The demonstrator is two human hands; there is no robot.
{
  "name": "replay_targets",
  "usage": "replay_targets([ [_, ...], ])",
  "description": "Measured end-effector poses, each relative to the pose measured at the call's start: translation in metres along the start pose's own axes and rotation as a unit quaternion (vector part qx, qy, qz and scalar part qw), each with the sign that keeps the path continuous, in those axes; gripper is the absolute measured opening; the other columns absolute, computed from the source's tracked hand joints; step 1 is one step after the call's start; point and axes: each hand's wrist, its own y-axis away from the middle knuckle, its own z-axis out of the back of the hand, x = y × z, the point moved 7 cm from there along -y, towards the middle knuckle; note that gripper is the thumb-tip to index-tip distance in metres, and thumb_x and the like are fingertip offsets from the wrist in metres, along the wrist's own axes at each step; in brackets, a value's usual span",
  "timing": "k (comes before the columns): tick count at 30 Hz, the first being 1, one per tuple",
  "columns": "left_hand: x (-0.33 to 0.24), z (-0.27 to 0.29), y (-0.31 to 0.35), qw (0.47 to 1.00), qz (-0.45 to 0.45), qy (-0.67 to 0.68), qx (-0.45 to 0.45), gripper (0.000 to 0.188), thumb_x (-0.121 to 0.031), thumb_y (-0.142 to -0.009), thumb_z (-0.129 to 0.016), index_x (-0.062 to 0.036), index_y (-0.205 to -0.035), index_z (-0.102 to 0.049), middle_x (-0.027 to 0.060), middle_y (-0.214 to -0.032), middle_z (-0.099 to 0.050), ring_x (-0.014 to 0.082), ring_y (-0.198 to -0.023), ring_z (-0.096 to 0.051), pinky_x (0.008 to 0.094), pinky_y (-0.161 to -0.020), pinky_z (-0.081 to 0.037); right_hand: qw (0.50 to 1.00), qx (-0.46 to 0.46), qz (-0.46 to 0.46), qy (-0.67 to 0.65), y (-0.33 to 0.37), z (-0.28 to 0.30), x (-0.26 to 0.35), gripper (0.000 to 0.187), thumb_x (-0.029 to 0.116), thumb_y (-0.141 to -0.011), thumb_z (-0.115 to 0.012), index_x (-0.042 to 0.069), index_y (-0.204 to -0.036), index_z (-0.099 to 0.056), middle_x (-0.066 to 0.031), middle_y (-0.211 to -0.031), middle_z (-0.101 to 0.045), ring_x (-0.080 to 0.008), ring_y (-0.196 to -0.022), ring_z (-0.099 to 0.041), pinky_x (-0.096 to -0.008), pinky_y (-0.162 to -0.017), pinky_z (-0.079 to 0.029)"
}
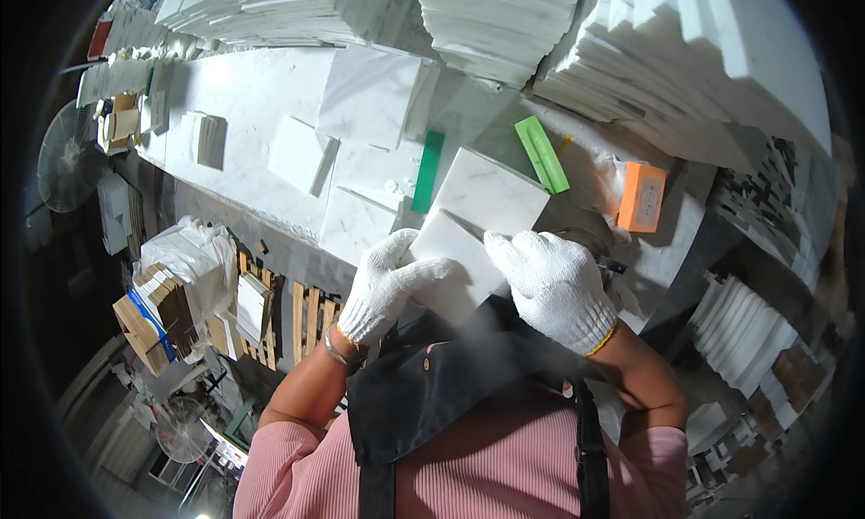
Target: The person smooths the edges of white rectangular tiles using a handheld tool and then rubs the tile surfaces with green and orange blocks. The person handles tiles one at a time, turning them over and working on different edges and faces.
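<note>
A white marble tile (pixel 449 253) is tilted in front of my chest, with both hands at its sides. My left hand (pixel 383 286), in a white knit glove, grips its left side, the thumb lying across the face. On the opposite edge, my gloved right hand (pixel 560 289) has its fingers curled, pinching the tile near its upper right. Just beyond lies a larger white marble piece (pixel 491 193), partly covered by the held tile. A dark green block (pixel 428 172) lies to its left, and a bright green grooved block (pixel 541 154) to its right.
Loose marble tiles (pixel 302 152) and a larger slab stack (pixel 369 95) lie on the bench to the left. Tall rows of slabs (pixel 667 59) line the back. An orange block (pixel 641 197) sits at right. Wrapped cartons (pixel 185 258) and wooden pallets (pixel 311 321) stand beyond the bench's left edge.
</note>
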Motion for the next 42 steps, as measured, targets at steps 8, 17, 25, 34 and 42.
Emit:
replay_targets([
  [8,0.027,0.002,-0.007,0.996,-0.013,0.082,0.020,0.046,-0.024,-0.081,-0.076,0.0029,-0.116,-0.061,0.0069,-0.097,-0.068,0.0141,-0.086,-0.063,0.0277,-0.076,-0.051,0.991,-0.127,-0.033,-0.028,0.009,0.011,-0.013,0.025,0.008,-0.082,-0.068,0.007,-0.107,-0.068,-0.0074,-0.078,-0.060,-0.0246,-0.071,-0.064,-0.0353,-0.060,-0.053],
  [17,0.056,0.005,-0.005,0.971,-0.048,0.226,0.057,0.048,-0.021,-0.078,-0.080,-0.0005,-0.116,-0.060,0.0065,-0.103,-0.067,0.0148,-0.094,-0.062,0.0308,-0.083,-0.051,0.984,-0.161,-0.049,-0.065,0.018,0.024,-0.016,0.023,0.005,-0.083,-0.071,0.006,-0.106,-0.069,-0.0098,-0.083,-0.065,-0.0273,-0.071,-0.065,-0.0367,-0.065,-0.052],
  [25,0.069,0.018,-0.005,0.962,-0.087,0.256,0.041,0.052,-0.022,-0.070,-0.086,-0.0009,-0.111,-0.061,0.0082,-0.103,-0.065,0.0189,-0.094,-0.063,0.0330,-0.084,-0.051,0.964,-0.098,-0.184,-0.164,0.023,0.012,-0.032,0.007,0.010,-0.089,-0.067,0.005,-0.092,-0.064,-0.0131,-0.085,-0.067,-0.0303,-0.077,-0.067,-0.0353,-0.070,-0.053],
  [34,0.047,0.023,0.004,0.946,-0.177,0.248,0.107,0.039,-0.014,-0.071,-0.085,-0.0006,-0.103,-0.067,0.0036,-0.101,-0.065,0.0137,-0.092,-0.061,0.0276,-0.080,-0.049,0.862,-0.066,-0.365,-0.345,0.051,-0.024,-0.058,0.013,0.006,-0.091,-0.064,0.003,-0.104,-0.065,-0.0045,-0.076,-0.067,-0.0062,-0.063,-0.060,-0.0252,-0.056,-0.049],
  [42,0.034,0.030,0.017,0.946,-0.222,0.220,0.085,0.036,-0.013,-0.073,-0.083,0.0010,-0.102,-0.067,0.0055,-0.092,-0.067,0.0148,-0.083,-0.064,0.0275,-0.072,-0.051,0.840,-0.065,-0.379,-0.384,0.107,-0.033,-0.039,0.029,0.007,-0.093,-0.062,0.005,-0.122,-0.063,-0.0040,-0.084,-0.068,-0.0067,-0.069,-0.060,-0.0234,-0.062,-0.050],
])
